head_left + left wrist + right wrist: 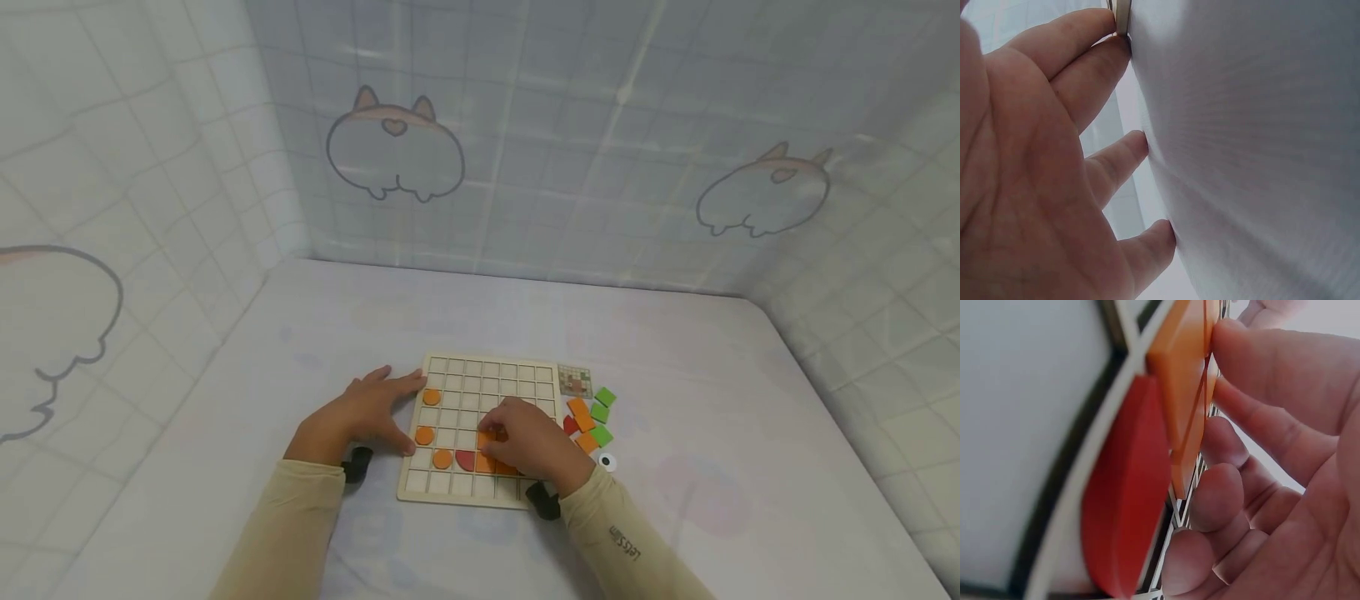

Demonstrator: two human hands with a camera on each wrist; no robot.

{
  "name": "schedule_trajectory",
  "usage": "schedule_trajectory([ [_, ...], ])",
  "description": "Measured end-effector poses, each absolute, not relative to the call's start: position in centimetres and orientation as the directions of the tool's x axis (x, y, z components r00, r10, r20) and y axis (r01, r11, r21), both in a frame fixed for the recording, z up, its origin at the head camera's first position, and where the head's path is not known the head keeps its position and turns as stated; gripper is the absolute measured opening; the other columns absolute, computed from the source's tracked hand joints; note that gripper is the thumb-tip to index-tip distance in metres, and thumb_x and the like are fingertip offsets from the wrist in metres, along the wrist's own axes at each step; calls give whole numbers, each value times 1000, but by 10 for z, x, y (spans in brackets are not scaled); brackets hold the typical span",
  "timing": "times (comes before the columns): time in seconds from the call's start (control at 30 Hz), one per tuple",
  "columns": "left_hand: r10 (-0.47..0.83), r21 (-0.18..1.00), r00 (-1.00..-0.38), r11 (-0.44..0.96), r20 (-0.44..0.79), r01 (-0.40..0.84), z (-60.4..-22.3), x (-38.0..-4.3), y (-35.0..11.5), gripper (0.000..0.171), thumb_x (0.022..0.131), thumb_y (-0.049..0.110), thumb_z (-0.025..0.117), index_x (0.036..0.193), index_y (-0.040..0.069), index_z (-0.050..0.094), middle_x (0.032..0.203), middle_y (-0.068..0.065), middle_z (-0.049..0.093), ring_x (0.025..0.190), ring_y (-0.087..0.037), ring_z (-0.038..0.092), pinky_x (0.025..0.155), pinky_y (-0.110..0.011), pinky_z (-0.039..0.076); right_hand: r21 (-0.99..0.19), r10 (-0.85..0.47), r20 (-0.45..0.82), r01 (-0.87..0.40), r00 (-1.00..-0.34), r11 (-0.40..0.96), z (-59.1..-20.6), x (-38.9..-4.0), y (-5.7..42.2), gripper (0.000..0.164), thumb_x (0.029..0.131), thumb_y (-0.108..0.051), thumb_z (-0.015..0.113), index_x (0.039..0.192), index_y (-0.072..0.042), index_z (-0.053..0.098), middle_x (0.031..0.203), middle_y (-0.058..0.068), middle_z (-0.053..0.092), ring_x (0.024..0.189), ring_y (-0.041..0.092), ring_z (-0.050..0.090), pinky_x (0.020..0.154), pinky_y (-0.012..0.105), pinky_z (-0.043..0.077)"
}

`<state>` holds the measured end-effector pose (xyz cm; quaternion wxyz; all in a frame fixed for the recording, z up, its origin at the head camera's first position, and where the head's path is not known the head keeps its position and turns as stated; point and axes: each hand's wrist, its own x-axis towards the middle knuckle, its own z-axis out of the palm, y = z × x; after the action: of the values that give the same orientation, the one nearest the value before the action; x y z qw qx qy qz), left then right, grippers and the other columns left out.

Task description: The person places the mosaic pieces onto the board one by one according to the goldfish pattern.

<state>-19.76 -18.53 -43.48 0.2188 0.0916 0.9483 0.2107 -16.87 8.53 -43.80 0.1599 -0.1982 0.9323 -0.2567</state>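
Observation:
A wooden grid board (408, 493) lies on the table. Along its left edge my left hand (367, 408) has its fingers spread, thumb and fingertips right at the rim. In the left wrist view, those fingers (1088, 81) reach to the board's side and the white cloth. Over the middle of the grid, thumb and forefinger of my right hand (536, 442) pinch an orange square tile (486, 437). Orange tiles (485, 463) and a red rounded tile (466, 460) fill cells just below. The right hand hides some neighbouring cells. Orange discs (431, 397) sit in left-hand cells.
Right of the board stand loose green squares (605, 396), orange tiles (587, 442), a red piece (571, 426) and a white disc with a black dot (607, 462). A small pattern card (575, 381) touches the board's upper right edge. Cloth walls surround the table.

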Motion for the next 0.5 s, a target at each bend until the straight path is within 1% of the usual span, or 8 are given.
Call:
schedule_trajectory([
  [0.13, 270, 438, -886, 895, -377, 86, -435, -198, -184, 114, 62, 45, 96, 158, 29, 38, 167, -20, 26, 153, -51, 13, 112, -80, 20, -536, -436, -190, -280, -880, 797, -436, -165, 90, 29, 91, -26, 76, 118, -15, 75, 109, -4, 64, 97, 15, 58, 92, 36, 53],
  [0.23, 274, 437, -887, 895, -372, 93, -435, -197, -183, 113, 62, 45, 96, 158, 29, 38, 166, -19, 26, 154, -50, 13, 113, -79, 19, -514, -410, -167, -276, -897, 812, -431, -159, 101, 33, 91, -27, 75, 122, -16, 73, 112, -3, 64, 100, 14, 60, 91, 36, 54],
  [0.33, 275, 431, -887, 897, -371, 98, -437, -197, -183, 113, 63, 46, 95, 159, 28, 37, 166, -19, 28, 154, -49, 13, 115, -78, 18, -522, -369, -132, -252, -920, 815, -424, -152, 119, 31, 92, -22, 73, 123, -17, 72, 112, -2, 64, 98, 14, 61, 86, 36, 54],
  [0.4, 267, 427, -887, 900, -376, 91, -438, -197, -184, 113, 64, 47, 95, 159, 29, 36, 166, -20, 26, 152, -53, 14, 113, -79, 18, -544, -344, -116, -230, -932, 807, -420, -148, 135, 29, 92, -18, 71, 122, -18, 73, 112, -1, 64, 93, 14, 59, 81, 35, 52],
  [0.43, 262, 425, -887, 901, -379, 84, -438, -197, -185, 113, 64, 47, 95, 159, 30, 36, 166, -21, 25, 151, -56, 14, 113, -79, 19, -566, -334, -110, -218, -936, 795, -419, -145, 144, 29, 92, -15, 69, 121, -18, 73, 116, -1, 65, 94, 14, 59, 80, 34, 52],
  [0.5, 251, 423, -888, 903, -385, 72, -437, -198, -187, 114, 63, 48, 94, 159, 31, 35, 167, -23, 22, 149, -60, 13, 111, -80, 20, -598, -318, -107, -195, -942, 778, -418, -142, 161, 29, 92, -10, 66, 118, -19, 74, 120, -1, 64, 93, 15, 58, 76, 32, 50],
])
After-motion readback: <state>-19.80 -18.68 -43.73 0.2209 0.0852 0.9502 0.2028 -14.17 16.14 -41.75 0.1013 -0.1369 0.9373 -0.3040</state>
